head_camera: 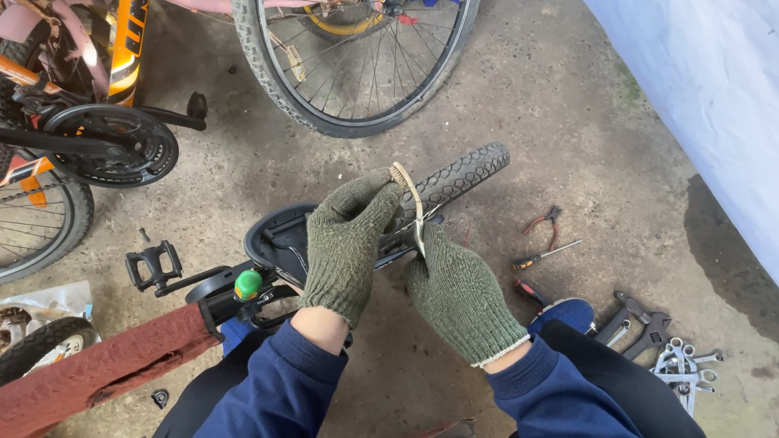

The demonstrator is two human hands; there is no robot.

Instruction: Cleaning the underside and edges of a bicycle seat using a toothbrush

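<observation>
Head view — brush [407,195] between gloved grips, seemingly.

Small black tyre [454,180]: lower end hidden behind the left hand [347,243] and right hand [460,291]; brush [410,202] handle buried in the gloves. Above that tyre, large bicycle wheel [353,42] cut by the top edge. Right of it, spanners [682,362] too small to tell sizes

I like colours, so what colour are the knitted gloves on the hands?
Dark olive-green knitted gloves with pale cuff edging, seen best in the head view.
</observation>
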